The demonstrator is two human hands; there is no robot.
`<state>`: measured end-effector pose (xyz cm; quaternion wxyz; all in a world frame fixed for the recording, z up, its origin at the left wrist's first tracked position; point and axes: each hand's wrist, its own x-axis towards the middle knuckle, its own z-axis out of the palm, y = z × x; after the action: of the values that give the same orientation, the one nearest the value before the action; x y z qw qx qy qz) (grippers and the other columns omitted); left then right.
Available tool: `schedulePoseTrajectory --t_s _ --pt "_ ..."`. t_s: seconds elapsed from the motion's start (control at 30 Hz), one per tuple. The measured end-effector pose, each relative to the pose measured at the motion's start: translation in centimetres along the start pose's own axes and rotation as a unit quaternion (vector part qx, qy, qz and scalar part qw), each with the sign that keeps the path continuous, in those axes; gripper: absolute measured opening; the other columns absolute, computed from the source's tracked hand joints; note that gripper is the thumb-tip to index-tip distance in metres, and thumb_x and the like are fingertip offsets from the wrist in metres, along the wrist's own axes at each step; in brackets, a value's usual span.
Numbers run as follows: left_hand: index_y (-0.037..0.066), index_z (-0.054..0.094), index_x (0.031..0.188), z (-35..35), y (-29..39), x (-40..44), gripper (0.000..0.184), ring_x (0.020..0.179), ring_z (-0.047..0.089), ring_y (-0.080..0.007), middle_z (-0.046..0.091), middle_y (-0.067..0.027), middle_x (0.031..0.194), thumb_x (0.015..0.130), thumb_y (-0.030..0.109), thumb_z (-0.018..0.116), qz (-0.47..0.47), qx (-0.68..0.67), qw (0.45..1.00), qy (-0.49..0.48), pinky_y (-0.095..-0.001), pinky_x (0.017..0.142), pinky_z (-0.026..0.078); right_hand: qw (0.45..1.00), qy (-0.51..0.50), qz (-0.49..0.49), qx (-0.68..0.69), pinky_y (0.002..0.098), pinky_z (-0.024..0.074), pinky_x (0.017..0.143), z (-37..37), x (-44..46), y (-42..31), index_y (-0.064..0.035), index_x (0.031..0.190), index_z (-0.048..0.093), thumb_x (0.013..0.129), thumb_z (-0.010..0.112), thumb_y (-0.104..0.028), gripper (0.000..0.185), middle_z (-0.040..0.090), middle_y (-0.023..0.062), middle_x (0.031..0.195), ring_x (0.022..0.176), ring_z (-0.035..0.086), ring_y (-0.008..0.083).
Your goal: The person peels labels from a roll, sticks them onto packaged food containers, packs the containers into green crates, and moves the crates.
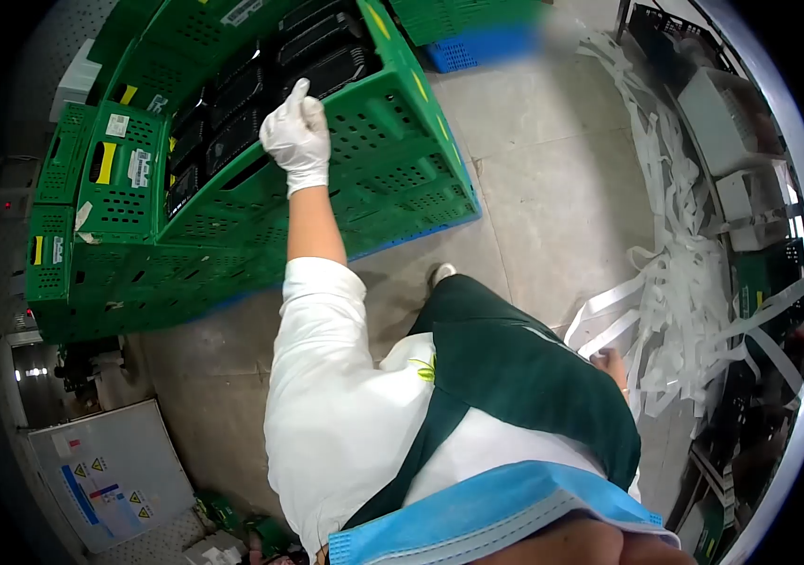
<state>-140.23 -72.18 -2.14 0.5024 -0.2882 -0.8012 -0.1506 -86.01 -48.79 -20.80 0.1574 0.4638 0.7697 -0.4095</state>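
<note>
My left hand (296, 139), in a white glove, is at the rim of a green crate (378, 122). Its fingers are curled, and the rim passes beneath the hand. Black plastic trays (326, 71) fill the crate in rows beside that hand. Low on the right, my bare right hand (612, 367) shows only in part next to the apron. A looped white strip (600, 311) runs into its closed fingers and joins a long hanging tangle of white strips (684, 320).
More green crates (124, 179) are stacked at the left, on a blue base. A blue crate (487, 47) stands at the back. White bins (727, 118) sit on the rack at the right. A panel with warning labels (114, 476) is at lower left. Tiled floor (534, 188) lies between.
</note>
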Motion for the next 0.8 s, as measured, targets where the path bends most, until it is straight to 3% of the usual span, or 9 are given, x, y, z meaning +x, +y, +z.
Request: schedulePoseTrajectory --t_s 0.1,0.13,0.3,0.33,0.4,0.47,0.53,0.67,0.8 --pt "0.017 0.064 0.086 -1.7 1.6 1.0 0.027 0.054 0.055 -0.0264 0.06 -0.0115 0.066 0.077 0.031 0.044 -0.048 0.072 0.99 -0.11 -0.0339 0.051 0.044 0.998 0.06 0.019 -0.009 0.0353 0.0452 0.066 0.4 0.9 4.7 0.0016 0.096 0.052 0.068 0.059 -0.027 0.04 0.059 0.0182 0.08 0.072 0.058 0.0299" --pt "0.022 0.063 0.09 -3.3 4.3 2.8 0.026 0.054 0.056 -0.0257 0.06 -0.0114 0.066 0.077 0.032 0.044 -0.237 0.125 0.933 -0.242 -0.0343 0.05 0.044 0.998 0.057 0.007 -0.016 0.0363 0.0446 0.069 1.0 1.7 5.6 0.0009 0.099 0.052 0.07 0.058 -0.028 0.042 0.059 0.0195 0.084 0.077 0.058 0.0311" --pt "0.024 0.048 0.111 -2.0 5.9 4.8 0.028 0.059 0.059 -0.0279 0.061 -0.0107 0.074 0.086 0.028 0.039 -0.054 0.205 0.937 -0.279 -0.0362 0.047 0.047 0.97 0.108 0.051 0.213 0.0366 0.0438 0.072 1.7 -0.9 3.0 -0.0019 0.095 0.053 0.072 0.055 -0.03 0.036 0.059 0.0176 0.084 0.079 0.057 0.0309" --pt "0.018 0.046 0.114 1.2 1.9 4.8 0.031 0.073 0.059 -0.0277 0.059 -0.0119 0.092 0.086 0.027 0.037 0.135 0.166 0.965 -0.153 -0.0347 0.058 0.048 0.958 0.104 0.067 0.259 0.0336 0.0448 0.07 2.5 -1.5 4.0 -0.0021 0.098 0.053 0.073 0.055 -0.026 0.035 0.06 0.0163 0.079 0.076 0.059 0.0269" --pt "0.006 0.046 0.113 1.2 4.4 6.9 0.038 0.101 0.047 -0.0275 0.047 -0.0156 0.114 0.083 0.029 0.043 -0.12 0.172 0.939 -0.273 -0.0361 0.083 0.038 0.919 0.134 0.147 0.34 0.0348 0.0442 0.071 2.6 -4.1 5.3 -0.0024 0.09 0.057 0.072 0.055 -0.03 0.034 0.06 0.016 0.082 0.078 0.057 0.0287" --pt "0.002 0.046 0.111 4.5 8.9 7.8 0.039 0.099 0.048 -0.0301 0.048 -0.0182 0.111 0.08 0.025 0.046 -0.025 0.125 0.991 -0.035 -0.0366 0.083 0.038 0.921 0.118 0.254 0.272 0.0341 0.0442 0.072 5.5 -5.7 9.0 -0.0024 0.088 0.059 0.069 0.056 -0.032 0.035 0.06 0.0168 0.083 0.079 0.057 0.0289" --pt "-0.001 0.045 0.108 5.0 23.7 9.6 0.035 0.097 0.049 -0.0281 0.05 -0.018 0.107 0.074 0.008 0.045 0.045 -0.111 0.99 -0.069 -0.0352 0.083 0.039 0.906 0.05 0.328 0.264 0.034 0.0443 0.073 5.7 -7.0 10.7 -0.0022 0.087 0.06 0.067 0.056 -0.033 0.037 0.06 0.0175 0.083 0.08 0.057 0.0292" --pt "0.004 0.049 0.106 12.1 43.9 3.0 0.039 0.1 0.048 -0.0254 0.05 -0.0144 0.109 0.068 0.002 0.052 0.233 -0.496 0.738 -0.393 -0.0322 0.09 0.035 0.873 0.152 0.376 0.272 0.035 0.0444 0.074 5.9 -3.2 12.7 -0.0043 0.083 0.061 0.066 0.055 -0.03 0.032 0.06 0.0174 0.082 0.081 0.057 0.0303" --pt "0.008 0.054 0.102 24.2 48.1 -10.8 0.035 0.1 0.048 -0.0288 0.052 -0.0146 0.106 0.069 0.02 0.055 0.483 -0.298 0.557 -0.607 -0.0355 0.086 0.038 0.79 0.168 0.465 0.363 0.0349 0.0442 0.073 2.9 4.2 11.5 -0.0027 0.077 0.062 0.067 0.054 -0.026 0.027 0.06 0.0169 0.081 0.079 0.058 0.029"
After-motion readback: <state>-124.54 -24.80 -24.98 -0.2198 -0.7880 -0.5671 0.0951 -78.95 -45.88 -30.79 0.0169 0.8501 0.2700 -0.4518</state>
